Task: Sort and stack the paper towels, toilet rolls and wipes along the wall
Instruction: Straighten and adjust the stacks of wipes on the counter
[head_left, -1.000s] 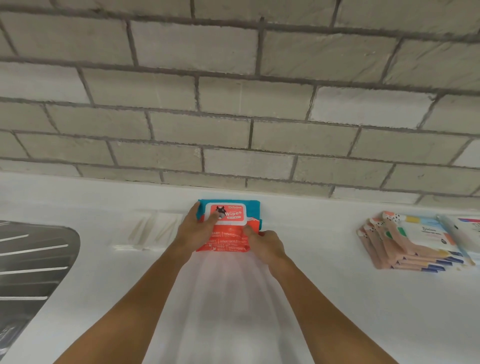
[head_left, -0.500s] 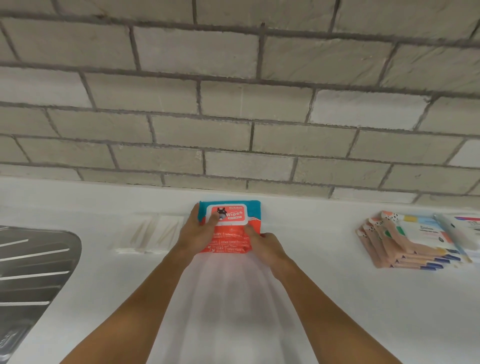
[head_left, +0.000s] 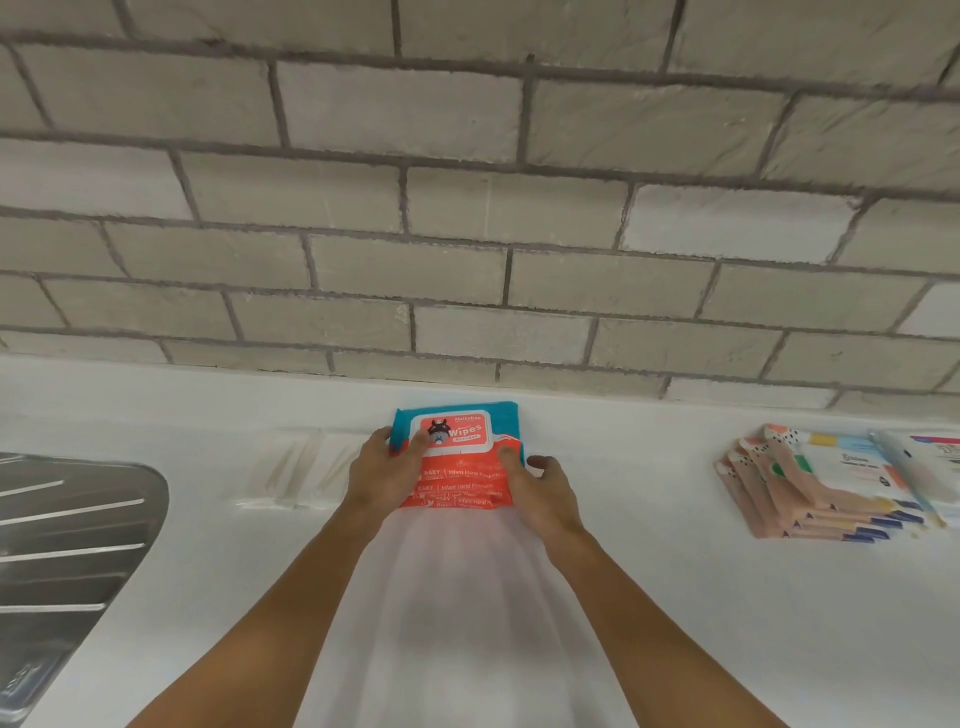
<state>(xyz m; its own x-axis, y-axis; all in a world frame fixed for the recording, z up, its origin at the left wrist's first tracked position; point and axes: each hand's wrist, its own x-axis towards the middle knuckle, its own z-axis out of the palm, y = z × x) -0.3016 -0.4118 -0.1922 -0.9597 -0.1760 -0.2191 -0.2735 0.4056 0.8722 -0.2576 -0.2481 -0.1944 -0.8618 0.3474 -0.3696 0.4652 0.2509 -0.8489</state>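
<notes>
The wipes (head_left: 457, 452) sit stacked on the white surface (head_left: 675, 597), their back edge just beside the brick wall (head_left: 467, 270). Both grips pinch the stack. The left hand (head_left: 382, 470) has its thumb on the lid and fingers round the left side, and the right hand (head_left: 545, 493) mirrors it on the right side. The step in hand looks like squaring the stack against the wall. The next move likely calls for letting go without dragging the top pack, then fetching the fanned packs (head_left: 815, 488) well apart to the right.
</notes>
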